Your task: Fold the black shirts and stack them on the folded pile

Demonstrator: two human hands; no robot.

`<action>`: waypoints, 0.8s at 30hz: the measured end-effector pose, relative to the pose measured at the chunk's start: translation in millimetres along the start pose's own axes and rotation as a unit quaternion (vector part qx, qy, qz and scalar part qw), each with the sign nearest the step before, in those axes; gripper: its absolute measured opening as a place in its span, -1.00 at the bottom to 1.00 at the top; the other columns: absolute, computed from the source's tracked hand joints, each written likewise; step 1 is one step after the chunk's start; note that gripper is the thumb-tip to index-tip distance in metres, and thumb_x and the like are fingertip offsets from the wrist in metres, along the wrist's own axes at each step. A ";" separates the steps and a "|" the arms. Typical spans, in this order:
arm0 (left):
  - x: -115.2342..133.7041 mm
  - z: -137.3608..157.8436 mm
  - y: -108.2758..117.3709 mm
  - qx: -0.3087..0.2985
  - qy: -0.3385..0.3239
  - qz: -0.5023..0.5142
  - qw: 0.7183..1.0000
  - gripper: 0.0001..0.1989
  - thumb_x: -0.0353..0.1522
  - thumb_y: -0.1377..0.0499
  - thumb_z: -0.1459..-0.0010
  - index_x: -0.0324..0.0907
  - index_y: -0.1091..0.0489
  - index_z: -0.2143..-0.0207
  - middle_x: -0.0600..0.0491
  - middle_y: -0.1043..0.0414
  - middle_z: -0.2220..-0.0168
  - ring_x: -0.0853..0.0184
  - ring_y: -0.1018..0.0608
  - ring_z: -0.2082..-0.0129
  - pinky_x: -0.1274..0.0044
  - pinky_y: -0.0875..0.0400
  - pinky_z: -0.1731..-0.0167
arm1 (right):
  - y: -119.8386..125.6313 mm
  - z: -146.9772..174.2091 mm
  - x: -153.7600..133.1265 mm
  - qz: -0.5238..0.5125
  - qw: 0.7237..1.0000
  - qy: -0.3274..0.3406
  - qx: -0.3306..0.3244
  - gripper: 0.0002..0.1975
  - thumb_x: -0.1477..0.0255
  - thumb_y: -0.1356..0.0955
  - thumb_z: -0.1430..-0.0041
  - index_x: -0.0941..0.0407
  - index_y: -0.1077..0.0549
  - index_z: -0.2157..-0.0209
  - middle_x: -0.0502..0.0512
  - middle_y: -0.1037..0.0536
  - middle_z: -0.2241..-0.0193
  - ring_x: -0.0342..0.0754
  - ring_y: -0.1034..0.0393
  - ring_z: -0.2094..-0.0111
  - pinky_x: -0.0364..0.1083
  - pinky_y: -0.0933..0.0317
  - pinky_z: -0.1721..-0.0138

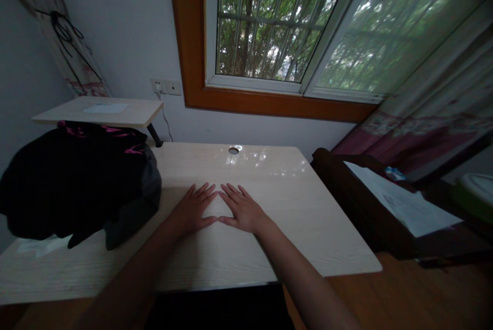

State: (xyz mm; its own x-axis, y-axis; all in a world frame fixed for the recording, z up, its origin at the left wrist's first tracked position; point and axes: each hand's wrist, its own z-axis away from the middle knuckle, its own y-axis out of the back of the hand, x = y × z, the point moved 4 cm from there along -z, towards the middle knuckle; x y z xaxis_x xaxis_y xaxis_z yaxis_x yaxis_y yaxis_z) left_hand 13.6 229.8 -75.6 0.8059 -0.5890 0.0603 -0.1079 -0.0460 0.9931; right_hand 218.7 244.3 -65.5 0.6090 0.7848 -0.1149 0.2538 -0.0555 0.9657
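Both of my hands lie flat on a pale wood-grain desk (pixel 308 237), palms down. My left hand (pixel 196 209) has its fingers stretched out and holds nothing. Beside it, my right hand (pixel 243 209) is spread the same way, also holding nothing. The thumbs and index fingertips of the two hands meet or nearly meet, framing a small triangle of desktop. Left of my left hand rests a heap of black cloth (pixel 77 181) with pink marks and a grey part. A round cable hole (pixel 233 151) sits in the desk beyond my hands.
A raised shelf (pixel 142 110) with a paper (pixel 106 108) on it stands at the back left, near a wall socket (pixel 165 86). To the right, a dark wooden piece of furniture (pixel 331 166) bears a large sheet (pixel 400 199). Behind the desk is a barred window (pixel 269 22).
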 end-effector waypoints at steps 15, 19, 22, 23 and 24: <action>-0.2 -0.3 -0.1 -0.006 0.003 0.007 1.000 -0.20 0.14 0.07 -0.28 -0.05 0.03 -0.42 -0.01 0.13 -0.47 0.13 0.07 -0.46 0.15 0.27 -0.39 | -1.9 0.1 0.7 -0.004 1.000 0.002 0.002 -0.13 -0.09 -0.27 -0.28 0.11 -0.02 -0.42 0.28 -0.04 -0.41 0.19 0.12 -0.43 0.28 0.17 -0.39; 0.4 0.1 0.8 -0.003 0.005 0.005 1.000 -0.20 0.14 0.08 -0.28 -0.07 0.02 -0.42 -0.02 0.13 -0.47 0.13 0.07 -0.46 0.16 0.27 -0.39 | -0.5 0.2 0.2 -0.005 1.000 0.003 0.006 -0.14 -0.08 -0.28 -0.28 0.12 -0.02 -0.42 0.30 -0.04 -0.41 0.18 0.11 -0.43 0.28 0.15 -0.38; 0.4 0.3 0.9 -0.003 0.003 0.006 1.000 -0.20 0.13 0.07 -0.28 -0.08 0.03 -0.42 -0.02 0.14 -0.47 0.13 0.08 -0.46 0.16 0.26 -0.39 | 0.0 0.2 0.1 -0.005 1.000 0.001 0.002 -0.14 -0.08 -0.27 -0.28 0.11 -0.02 -0.42 0.28 -0.02 -0.42 0.18 0.11 -0.43 0.28 0.15 -0.38; 0.3 0.3 0.8 -0.004 0.001 0.007 1.000 -0.20 0.13 0.07 -0.28 -0.08 0.03 -0.42 -0.02 0.14 -0.47 0.13 0.07 -0.46 0.15 0.25 -0.39 | 0.1 0.2 0.1 -0.005 1.000 0.000 0.000 -0.13 -0.08 -0.27 -0.28 0.11 -0.02 -0.42 0.28 -0.02 -0.42 0.18 0.12 -0.43 0.27 0.15 -0.38; 0.1 0.2 0.6 -0.003 0.000 0.009 1.000 -0.20 0.13 0.06 -0.28 -0.08 0.03 -0.42 -0.02 0.14 -0.47 0.12 0.07 -0.46 0.15 0.25 -0.39 | 0.2 0.2 0.0 -0.004 1.000 -0.001 -0.002 -0.13 -0.09 -0.27 -0.28 0.11 -0.02 -0.42 0.28 -0.02 -0.42 0.18 0.12 -0.43 0.27 0.15 -0.38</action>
State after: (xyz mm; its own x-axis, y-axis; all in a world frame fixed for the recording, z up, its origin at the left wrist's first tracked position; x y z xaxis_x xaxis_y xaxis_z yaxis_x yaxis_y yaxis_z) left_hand 13.5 229.6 -75.0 0.8034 -0.5903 0.0784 -0.1189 -0.0301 0.9924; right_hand 218.9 244.2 -65.3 0.6079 0.7843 -0.1235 0.2559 -0.0464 0.9656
